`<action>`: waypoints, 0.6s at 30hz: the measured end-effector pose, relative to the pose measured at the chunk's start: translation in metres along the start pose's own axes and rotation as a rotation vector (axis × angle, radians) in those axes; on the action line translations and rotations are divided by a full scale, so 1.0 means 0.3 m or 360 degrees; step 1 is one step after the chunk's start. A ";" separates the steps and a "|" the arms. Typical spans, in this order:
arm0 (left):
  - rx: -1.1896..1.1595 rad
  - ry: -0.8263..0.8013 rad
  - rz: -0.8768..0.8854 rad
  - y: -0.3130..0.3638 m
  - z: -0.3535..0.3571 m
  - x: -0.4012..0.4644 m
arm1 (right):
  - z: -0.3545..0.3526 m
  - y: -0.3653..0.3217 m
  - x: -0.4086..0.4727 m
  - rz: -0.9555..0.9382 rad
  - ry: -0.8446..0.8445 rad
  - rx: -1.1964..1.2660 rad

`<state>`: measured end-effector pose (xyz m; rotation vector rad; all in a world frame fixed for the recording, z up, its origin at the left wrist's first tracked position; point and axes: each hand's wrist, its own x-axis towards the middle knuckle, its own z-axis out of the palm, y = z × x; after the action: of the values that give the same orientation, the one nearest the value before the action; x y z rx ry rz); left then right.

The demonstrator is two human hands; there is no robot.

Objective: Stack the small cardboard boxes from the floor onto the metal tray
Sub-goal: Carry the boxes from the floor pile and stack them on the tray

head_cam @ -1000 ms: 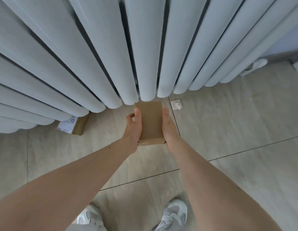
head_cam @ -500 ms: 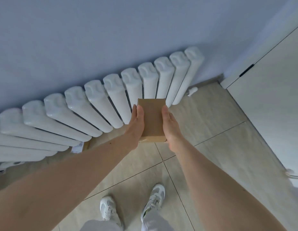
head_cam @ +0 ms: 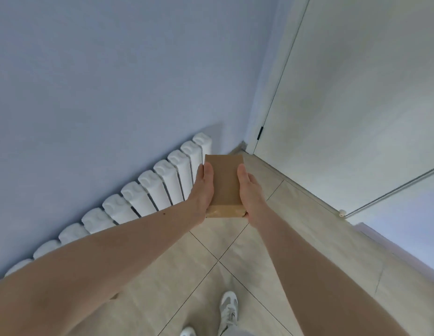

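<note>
1. Near the middle of the frame, a small cardboard box (head_cam: 225,184) is held up in the air, above the floor (head_cam: 271,251).
2. The left hand (head_cam: 203,193) is on the left side of the box. Its thumb lies along the top face, and its grip is clamped on the box.
3. The right hand (head_cam: 250,190) is on the right side of the box. Its thumb also lies on the top face, and its grip is clamped on the box too.
4. The other fingers of both hands are hidden under or behind the box.
5. The box is plain brown. Its near end looks shiny, maybe from tape, but that is hard to tell.
6. Both bare arms reach out from the bottom of the frame toward the middle.
7. A white radiator (head_cam: 148,190) runs along the blue wall (head_cam: 114,81), from the lower left up to just beside the box.
8. A white door (head_cam: 356,93) fills the upper right of the frame.
9. The floor has pale tiles with thin dark lines between them.
10. At the bottom of the frame, a white shoe (head_cam: 229,309) stands on the floor. The tip of another shoe (head_cam: 188,332) shows just to its left.
</note>
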<state>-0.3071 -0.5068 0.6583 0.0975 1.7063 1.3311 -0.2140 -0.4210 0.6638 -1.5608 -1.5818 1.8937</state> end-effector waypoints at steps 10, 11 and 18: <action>0.0198 -0.0422 0.0088 0.134 0.302 -0.244 | -0.333 -0.069 -0.295 -0.0090 0.0404 0.0335; 0.0219 -0.0469 0.0109 0.139 0.341 -0.273 | -0.372 -0.067 -0.322 -0.0101 0.0447 0.0348; 0.0330 -0.0742 0.0111 0.106 0.641 -0.437 | -0.682 -0.008 -0.490 -0.0109 0.0721 0.0424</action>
<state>-0.1147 -0.4295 0.7689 0.5484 1.4411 1.0715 0.0098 -0.4072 0.7785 -1.6416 -1.1256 1.4993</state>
